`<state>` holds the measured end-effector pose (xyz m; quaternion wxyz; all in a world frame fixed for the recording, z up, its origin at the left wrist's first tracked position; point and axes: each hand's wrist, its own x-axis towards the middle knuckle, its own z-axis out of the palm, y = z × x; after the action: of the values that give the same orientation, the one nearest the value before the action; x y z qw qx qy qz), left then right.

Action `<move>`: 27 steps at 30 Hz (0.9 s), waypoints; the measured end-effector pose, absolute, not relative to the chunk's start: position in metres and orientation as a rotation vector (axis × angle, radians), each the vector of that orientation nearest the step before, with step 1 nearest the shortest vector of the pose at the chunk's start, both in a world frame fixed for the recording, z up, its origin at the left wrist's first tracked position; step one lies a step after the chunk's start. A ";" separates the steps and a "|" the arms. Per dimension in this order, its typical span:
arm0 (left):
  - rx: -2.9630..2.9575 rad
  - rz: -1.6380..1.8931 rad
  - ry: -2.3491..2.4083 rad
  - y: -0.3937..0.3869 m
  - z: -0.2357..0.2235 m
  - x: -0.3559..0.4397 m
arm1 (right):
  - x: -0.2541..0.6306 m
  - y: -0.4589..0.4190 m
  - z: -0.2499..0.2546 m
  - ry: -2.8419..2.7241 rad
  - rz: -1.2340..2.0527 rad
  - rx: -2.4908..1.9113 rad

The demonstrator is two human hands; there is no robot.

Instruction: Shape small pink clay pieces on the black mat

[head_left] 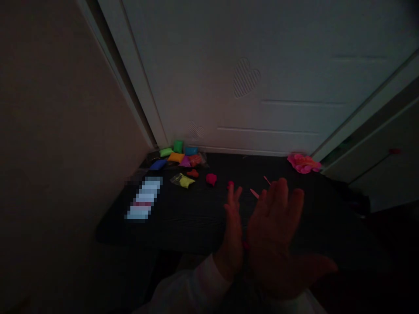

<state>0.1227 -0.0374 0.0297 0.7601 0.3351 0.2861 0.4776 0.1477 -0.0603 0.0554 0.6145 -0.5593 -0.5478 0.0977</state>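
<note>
Flat right hand [274, 235], left hand [233, 237]; small red lump [245, 245] between

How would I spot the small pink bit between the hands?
Start at the dark table, then find the left hand and right hand raised at its near side. Low between them shows a small pink bit. Unlike the pink lumps farther back on the table, it sits between the hands.

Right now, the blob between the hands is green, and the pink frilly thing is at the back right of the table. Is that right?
No: the head view shows the blob between the left hand and right hand is pinkish red. The pink frilly thing is at the back right of the table.
</note>
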 end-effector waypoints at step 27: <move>0.829 0.999 0.617 -0.041 0.024 0.120 | 0.128 -0.050 0.057 -0.503 0.563 -0.578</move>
<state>0.1199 -0.0413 0.0239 0.7526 0.3798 0.2826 0.4576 0.1282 -0.0496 0.0566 0.8891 -0.2783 -0.2420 0.2711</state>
